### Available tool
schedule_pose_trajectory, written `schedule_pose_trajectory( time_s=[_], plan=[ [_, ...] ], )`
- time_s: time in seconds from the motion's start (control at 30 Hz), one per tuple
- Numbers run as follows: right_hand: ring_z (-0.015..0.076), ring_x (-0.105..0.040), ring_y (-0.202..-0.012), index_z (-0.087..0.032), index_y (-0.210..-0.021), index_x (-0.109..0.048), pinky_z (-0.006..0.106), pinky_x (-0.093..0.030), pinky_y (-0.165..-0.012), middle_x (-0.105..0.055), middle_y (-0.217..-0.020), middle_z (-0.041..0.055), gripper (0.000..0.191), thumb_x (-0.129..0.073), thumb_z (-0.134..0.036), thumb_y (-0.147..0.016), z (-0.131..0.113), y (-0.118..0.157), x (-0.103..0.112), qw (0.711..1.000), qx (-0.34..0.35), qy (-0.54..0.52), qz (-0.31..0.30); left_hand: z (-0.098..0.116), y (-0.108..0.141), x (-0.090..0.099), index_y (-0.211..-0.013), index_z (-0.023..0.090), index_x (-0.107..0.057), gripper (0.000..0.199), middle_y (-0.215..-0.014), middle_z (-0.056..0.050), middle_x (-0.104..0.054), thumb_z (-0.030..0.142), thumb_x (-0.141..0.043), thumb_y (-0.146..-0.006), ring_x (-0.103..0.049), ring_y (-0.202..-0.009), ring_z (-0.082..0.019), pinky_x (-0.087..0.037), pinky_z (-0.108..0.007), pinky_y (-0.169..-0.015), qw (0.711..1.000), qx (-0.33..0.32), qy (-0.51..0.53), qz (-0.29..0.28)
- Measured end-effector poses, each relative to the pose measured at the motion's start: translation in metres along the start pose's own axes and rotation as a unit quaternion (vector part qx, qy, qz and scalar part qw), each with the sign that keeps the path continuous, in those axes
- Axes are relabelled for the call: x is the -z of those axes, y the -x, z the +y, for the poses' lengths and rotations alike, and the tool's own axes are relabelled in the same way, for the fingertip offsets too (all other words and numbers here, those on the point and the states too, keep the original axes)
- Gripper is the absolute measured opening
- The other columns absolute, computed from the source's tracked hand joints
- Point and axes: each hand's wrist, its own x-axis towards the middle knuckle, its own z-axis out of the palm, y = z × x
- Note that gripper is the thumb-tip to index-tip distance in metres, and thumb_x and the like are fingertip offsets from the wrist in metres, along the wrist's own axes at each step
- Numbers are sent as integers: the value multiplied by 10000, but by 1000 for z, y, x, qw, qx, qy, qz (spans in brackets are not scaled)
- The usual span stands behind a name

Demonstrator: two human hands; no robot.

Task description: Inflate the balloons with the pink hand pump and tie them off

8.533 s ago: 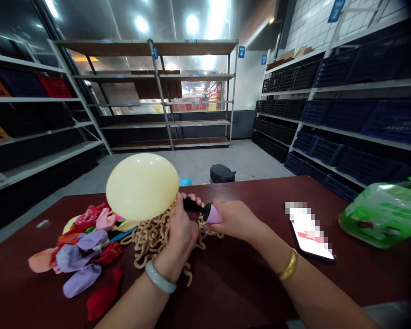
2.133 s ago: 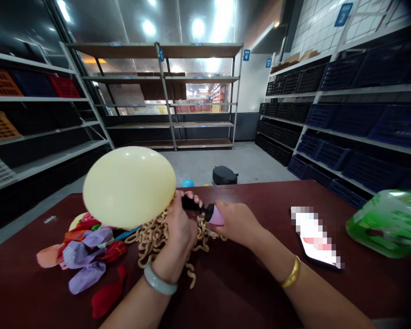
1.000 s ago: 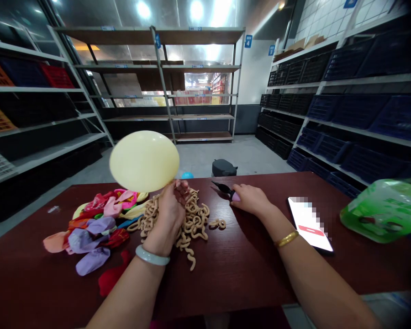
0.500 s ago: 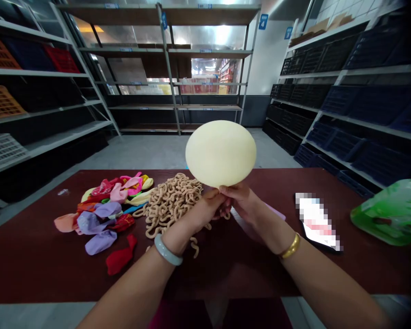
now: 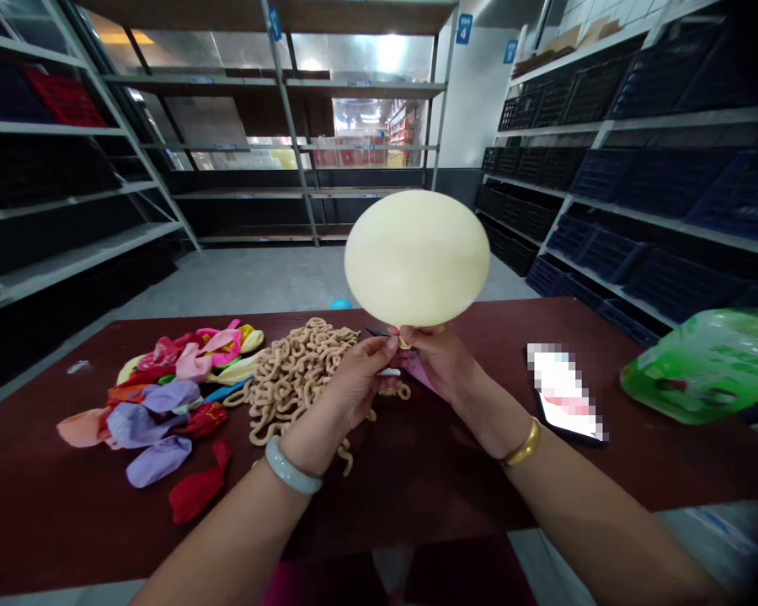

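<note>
An inflated pale yellow balloon (image 5: 417,257) stands upright above the table, its neck pointing down. My right hand (image 5: 439,358) is closed on the neck, thumb and fingers pinched together just under the round body. From the other side, my left hand (image 5: 360,374) meets it with thumb and forefinger closed at the neck's end; the exact hold is partly hidden by the fingers. Behind my left wrist lies a heap of tan, curled loops (image 5: 303,370). Further left is a pile of limp balloons (image 5: 164,404) in several colours, with a red one (image 5: 199,484) apart from them.
On the right of the dark red table (image 5: 461,505) lie a phone (image 5: 565,391) with a blurred screen and a green plastic pouch (image 5: 701,366). A thin dark pointed thing shows behind my fingers. Shelves with dark crates (image 5: 637,185) line the right; a shelf rack (image 5: 284,84) stands beyond.
The balloon has risen slightly and looks a little larger. My left hand has shifted left and turned, its fingers less overlapped with the right hand. The camera view has swung somewhat right.
</note>
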Motion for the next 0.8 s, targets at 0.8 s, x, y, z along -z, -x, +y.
schedule_pose_trajectory(
  time_s=[0.8],
  plan=[
    [178,-621,-710,-181,-750,-717,340,-503,-693,-704,-760,28,226,-814,-300,-585,5,0,-6,999,6,-40,35,4,-8,13,-740,157,-639,195,-580,4,-541,344,-689,-758,-432,-471,-91,-314,-217,-449,947,-113,-299,25]
  ],
)
